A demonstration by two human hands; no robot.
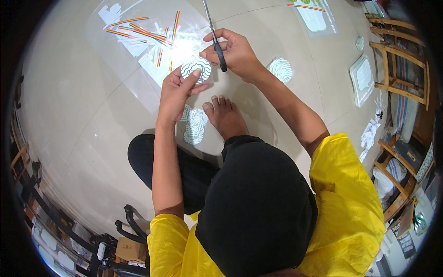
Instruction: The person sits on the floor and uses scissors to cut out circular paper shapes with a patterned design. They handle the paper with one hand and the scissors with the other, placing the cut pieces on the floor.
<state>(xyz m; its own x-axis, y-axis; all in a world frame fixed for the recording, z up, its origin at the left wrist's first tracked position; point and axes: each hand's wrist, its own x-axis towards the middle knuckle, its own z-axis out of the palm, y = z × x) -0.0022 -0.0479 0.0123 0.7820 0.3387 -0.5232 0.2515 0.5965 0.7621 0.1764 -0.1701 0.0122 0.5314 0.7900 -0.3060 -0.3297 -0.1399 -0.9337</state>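
A round white sticker-like disc [189, 69] with dark wavy lines is pinched between the thumb and fingers of my left hand [173, 99]. Clear film shows around its edge. My right hand [241, 55] has a pair of scissors [218, 53] with dark handles hooked in its fingers, blades pointing away from me. Its thumb and a fingertip meet close to the disc's upper right edge; whether they grip the film there I cannot tell. Similar wavy-lined discs lie overlapping on the floor [195, 127] below my left hand, and more sit right of my right wrist [280, 70].
Cut-off strips with rainbow stripes [150, 33] and white scraps lie on a transparent sheet [104, 41] at the far left. A printed sheet [316, 21] and a white pack [362, 76] rest at right, before wooden racks [401, 57]. My bare foot [227, 119] is close below my hands.
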